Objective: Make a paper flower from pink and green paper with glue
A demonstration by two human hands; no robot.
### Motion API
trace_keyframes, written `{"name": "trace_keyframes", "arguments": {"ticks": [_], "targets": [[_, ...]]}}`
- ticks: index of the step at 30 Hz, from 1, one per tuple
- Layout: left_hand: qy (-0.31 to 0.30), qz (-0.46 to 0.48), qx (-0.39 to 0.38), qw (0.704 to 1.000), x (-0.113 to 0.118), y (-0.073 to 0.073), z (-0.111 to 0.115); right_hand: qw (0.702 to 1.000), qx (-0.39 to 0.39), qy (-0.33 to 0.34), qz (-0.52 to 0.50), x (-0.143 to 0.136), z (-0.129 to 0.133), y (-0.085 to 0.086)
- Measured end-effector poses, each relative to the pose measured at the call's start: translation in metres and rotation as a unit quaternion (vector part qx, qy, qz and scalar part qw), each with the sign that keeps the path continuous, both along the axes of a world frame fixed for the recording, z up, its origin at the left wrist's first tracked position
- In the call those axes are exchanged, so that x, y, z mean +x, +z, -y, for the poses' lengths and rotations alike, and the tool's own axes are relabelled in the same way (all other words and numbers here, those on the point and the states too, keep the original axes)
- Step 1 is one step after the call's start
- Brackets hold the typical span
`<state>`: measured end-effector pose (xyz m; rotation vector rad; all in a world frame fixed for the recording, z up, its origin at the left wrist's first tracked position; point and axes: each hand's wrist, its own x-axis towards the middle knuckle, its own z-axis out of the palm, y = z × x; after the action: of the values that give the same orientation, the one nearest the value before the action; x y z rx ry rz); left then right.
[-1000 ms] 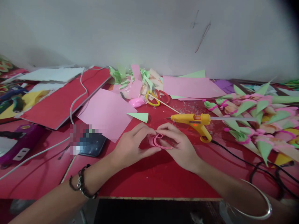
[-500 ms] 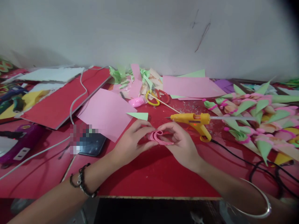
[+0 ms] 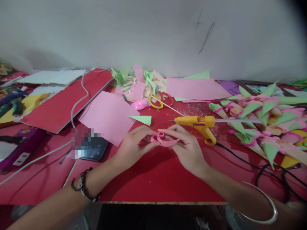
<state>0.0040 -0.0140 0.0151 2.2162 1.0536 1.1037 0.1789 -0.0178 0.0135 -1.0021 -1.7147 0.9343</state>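
Observation:
A coiled pink paper strip [image 3: 165, 141] is held between my two hands above the red table [image 3: 153, 182]. My left hand [image 3: 134, 145] pinches the coil's left side between thumb and fingers. Around its right side, my right hand [image 3: 188, 147] is closed, with the strip's loose end showing by the thumb. Just beyond my left fingers lies a light green paper triangle [image 3: 142, 119]. A yellow glue gun [image 3: 198, 123] rests beyond my right hand, with a clear glue stick out of its back.
Left of my hands are a pink sheet [image 3: 109, 115], a dark phone [image 3: 94, 148] and a red board [image 3: 64, 102]. Scissors [image 3: 157, 101] and paper scraps [image 3: 136, 83] lie behind. Paper flowers [image 3: 268, 118] pile up at right, near a black cord [image 3: 240, 158].
The pink coil has loosened and tilted, with its outer loop spread wider towards the right. My right fingers have shifted slightly around it; the left hand stays nearly in place.

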Motion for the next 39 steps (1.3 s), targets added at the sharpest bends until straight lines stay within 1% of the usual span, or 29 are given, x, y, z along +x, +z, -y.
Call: {"name": "trace_keyframes", "arguments": {"ticks": [3,8,12,14,15,17,19,20,21,22,24,27,30,39], "targets": [[0.019,0.015,-0.026,0.999,0.000,0.001,0.000,1.000,-0.001,0.014,-0.025,0.000,0.000,0.000],[0.055,0.047,-0.072,0.995,-0.001,0.004,-0.001,0.994,-0.032,0.038,-0.093,-0.001,0.002,0.000],[0.061,0.088,-0.094,0.990,0.000,0.004,-0.002,0.992,-0.032,0.008,-0.120,-0.006,0.001,-0.002],[0.071,0.110,-0.116,0.985,0.001,0.003,-0.003,0.991,-0.018,-0.022,-0.132,-0.007,0.002,-0.002],[0.077,0.119,-0.129,0.981,0.001,0.003,-0.003,0.991,0.003,-0.044,-0.126,-0.006,0.002,-0.002],[0.088,0.130,-0.153,0.976,0.001,0.002,-0.004,0.990,0.093,-0.079,-0.074,-0.004,0.004,0.001],[0.093,0.118,-0.160,0.976,0.001,0.002,-0.004,0.975,0.209,-0.069,0.016,0.000,0.006,0.005],[0.094,0.105,-0.154,0.978,0.001,0.001,-0.004,0.965,0.248,-0.052,0.062,0.001,0.007,0.006],[0.095,0.090,-0.144,0.981,0.001,0.001,-0.004,0.959,0.265,-0.036,0.099,0.001,0.007,0.008],[0.096,0.077,-0.133,0.983,0.001,0.001,-0.004,0.958,0.259,-0.027,0.121,0.001,0.007,0.008],[0.099,0.061,-0.120,0.986,0.001,0.000,-0.003,0.968,0.215,-0.032,0.124,0.000,0.005,0.007],[0.094,0.053,-0.112,0.988,0.002,0.000,-0.003,0.983,0.154,-0.046,0.090,-0.002,0.002,0.004],[0.081,0.042,-0.088,0.992,0.001,0.000,-0.002,0.991,0.114,-0.041,0.055,-0.003,0.002,0.001],[0.038,0.014,-0.061,0.997,-0.001,0.000,-0.002,0.999,0.019,-0.045,0.007,-0.002,0.003,-0.001]]}}
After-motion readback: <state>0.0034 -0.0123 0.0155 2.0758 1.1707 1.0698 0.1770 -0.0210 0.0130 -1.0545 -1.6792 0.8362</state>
